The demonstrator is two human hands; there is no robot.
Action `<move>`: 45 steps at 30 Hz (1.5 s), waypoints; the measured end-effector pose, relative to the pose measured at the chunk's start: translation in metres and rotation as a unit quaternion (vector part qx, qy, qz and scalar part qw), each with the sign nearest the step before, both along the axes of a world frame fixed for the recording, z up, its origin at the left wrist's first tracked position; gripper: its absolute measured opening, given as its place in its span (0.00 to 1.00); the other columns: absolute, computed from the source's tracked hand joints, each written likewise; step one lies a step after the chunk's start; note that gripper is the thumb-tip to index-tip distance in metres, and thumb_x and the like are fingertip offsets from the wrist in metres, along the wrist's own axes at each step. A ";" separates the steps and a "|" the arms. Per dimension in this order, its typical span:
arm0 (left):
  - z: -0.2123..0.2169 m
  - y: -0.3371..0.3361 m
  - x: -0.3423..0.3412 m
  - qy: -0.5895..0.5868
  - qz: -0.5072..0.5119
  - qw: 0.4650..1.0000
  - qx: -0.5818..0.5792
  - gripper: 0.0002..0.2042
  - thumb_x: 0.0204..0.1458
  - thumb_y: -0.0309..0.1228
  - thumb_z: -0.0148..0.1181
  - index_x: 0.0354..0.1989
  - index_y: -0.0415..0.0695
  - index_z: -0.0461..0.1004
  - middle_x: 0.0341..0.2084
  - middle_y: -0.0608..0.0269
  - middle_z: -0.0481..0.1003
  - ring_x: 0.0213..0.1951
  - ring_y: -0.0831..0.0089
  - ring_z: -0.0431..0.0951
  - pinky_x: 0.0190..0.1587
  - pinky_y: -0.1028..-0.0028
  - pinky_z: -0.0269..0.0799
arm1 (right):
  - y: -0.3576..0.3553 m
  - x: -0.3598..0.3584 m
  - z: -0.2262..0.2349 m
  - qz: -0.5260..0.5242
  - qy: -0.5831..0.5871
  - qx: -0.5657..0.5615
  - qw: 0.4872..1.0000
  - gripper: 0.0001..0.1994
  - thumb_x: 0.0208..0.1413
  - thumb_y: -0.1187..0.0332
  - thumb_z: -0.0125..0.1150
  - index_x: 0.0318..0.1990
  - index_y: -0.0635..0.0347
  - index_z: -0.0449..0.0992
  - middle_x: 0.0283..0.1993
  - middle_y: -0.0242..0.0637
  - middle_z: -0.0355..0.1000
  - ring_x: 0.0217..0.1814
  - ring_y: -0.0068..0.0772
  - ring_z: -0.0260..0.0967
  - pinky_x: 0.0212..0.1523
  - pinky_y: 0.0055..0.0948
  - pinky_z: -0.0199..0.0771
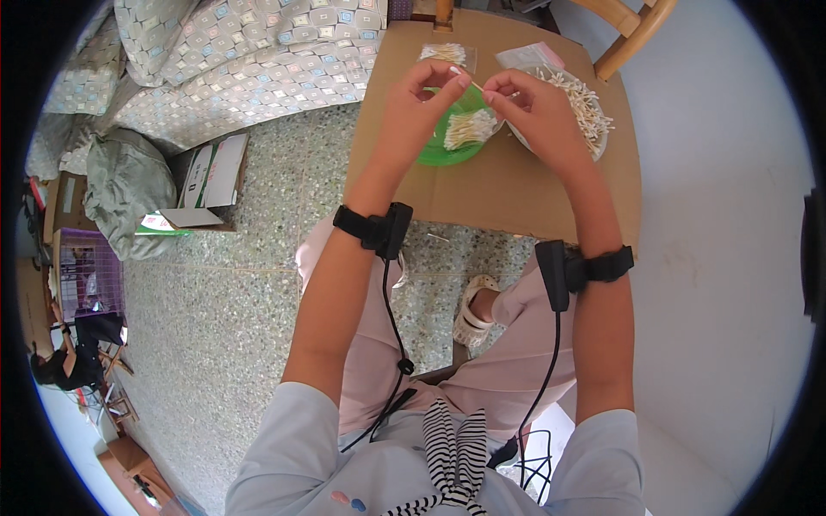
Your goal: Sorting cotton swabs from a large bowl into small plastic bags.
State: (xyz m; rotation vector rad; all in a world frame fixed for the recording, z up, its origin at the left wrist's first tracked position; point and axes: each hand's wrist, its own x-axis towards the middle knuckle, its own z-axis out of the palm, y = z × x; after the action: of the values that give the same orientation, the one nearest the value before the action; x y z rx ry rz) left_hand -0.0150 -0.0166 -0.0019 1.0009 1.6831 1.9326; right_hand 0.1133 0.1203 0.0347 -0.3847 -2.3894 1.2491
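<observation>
Over the cardboard-topped table, my left hand [413,107] and my right hand [544,116] are raised close together, fingertips pinched. A thin cotton swab [476,85] stretches between them, one end at each hand's fingertips. Below sits a green bowl [439,156] with a bundle of white-tipped cotton swabs [471,129] in it. Beside and partly behind my right hand, a white round dish [601,148] is heaped with loose cotton swabs [587,101]. Beyond my left hand lies a clear bag of cotton swabs [443,53].
Clear and pink plastic bags [532,57] lie at the table's far side. A wooden chair [632,43] stands at the far right, against the white wall. Left are a patterned sofa [232,64], an open carton [209,176] and a purple wire cage [89,271]. Another person [64,361] sits far left.
</observation>
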 end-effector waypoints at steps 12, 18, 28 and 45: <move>-0.008 0.001 -0.003 0.041 0.034 0.999 -0.005 0.10 0.58 0.33 0.62 0.42 0.41 0.76 0.35 0.68 0.77 0.39 0.81 0.75 0.43 0.79 0.70 | -0.006 -0.004 -0.006 0.033 -0.056 -0.036 0.997 0.14 0.59 0.59 0.58 0.41 0.63 0.76 0.32 0.38 0.77 0.29 0.30 0.75 0.34 0.29 0.73; -0.003 -0.001 -0.006 0.015 0.020 1.000 0.009 0.09 0.59 0.32 0.61 0.43 0.40 0.76 0.37 0.67 0.78 0.39 0.81 0.75 0.44 0.80 0.71 | 0.001 0.000 0.000 0.014 -0.040 -0.078 0.996 0.13 0.58 0.61 0.60 0.39 0.63 0.75 0.30 0.33 0.75 0.27 0.24 0.73 0.32 0.26 0.72; 0.006 -0.005 -0.004 0.000 -0.041 0.998 0.044 0.11 0.58 0.31 0.61 0.46 0.39 0.77 0.39 0.64 0.79 0.37 0.81 0.77 0.42 0.80 0.72 | 0.008 0.004 0.001 -0.016 0.032 -0.036 0.999 0.12 0.55 0.62 0.63 0.39 0.62 0.78 0.35 0.34 0.79 0.34 0.25 0.76 0.37 0.23 0.73; 0.004 -0.002 0.005 0.129 0.023 0.991 -0.026 0.09 0.55 0.32 0.63 0.43 0.44 0.79 0.33 0.68 0.79 0.35 0.80 0.75 0.36 0.79 0.70 | 0.000 0.013 0.019 -0.057 0.077 0.024 0.995 0.08 0.55 0.68 0.63 0.41 0.58 0.80 0.36 0.32 0.79 0.36 0.28 0.78 0.39 0.25 0.75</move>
State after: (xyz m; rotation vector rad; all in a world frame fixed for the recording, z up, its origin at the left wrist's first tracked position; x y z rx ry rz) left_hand -0.0096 -0.0190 0.0021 1.2467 1.9010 1.8399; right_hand 0.1264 0.1203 0.0538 -0.3893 -2.2308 1.1266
